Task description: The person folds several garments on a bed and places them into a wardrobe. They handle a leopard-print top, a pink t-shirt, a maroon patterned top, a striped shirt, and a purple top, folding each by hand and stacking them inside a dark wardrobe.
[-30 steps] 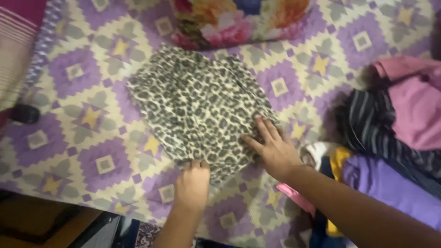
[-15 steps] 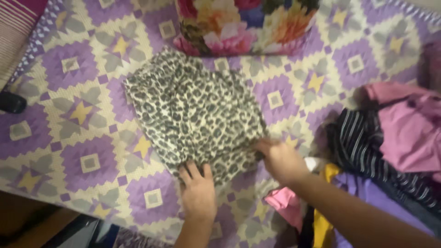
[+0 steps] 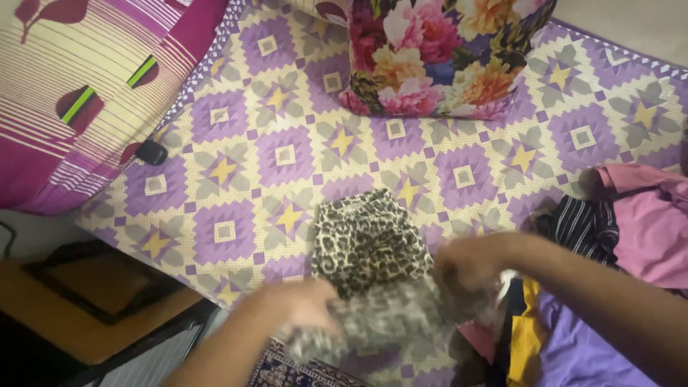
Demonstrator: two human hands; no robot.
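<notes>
Both hands are smeared by motion, so single fingers cannot be made out. The left hand (image 3: 304, 304) at 7 o'clock and the right hand (image 3: 469, 261) at 5 o'clock each clutch the near edge of a leopard-print garment (image 3: 369, 251), lifted off the bed; that raised edge is blurred too. Its far part lies flat, partly folded, just below the centre of the purple and yellow patterned bedspread (image 3: 287, 154). The print is dark spots on tan and cream. The right forearm hides part of a clothes pile (image 3: 609, 236) at 3 to 5 o'clock: striped, pink, yellow and purple pieces, cut off by the edge. No containers appear. A floral pillow (image 3: 444, 54) sits at 12 o'clock, a striped magenta pillow (image 3: 79, 93) at 10.
</notes>
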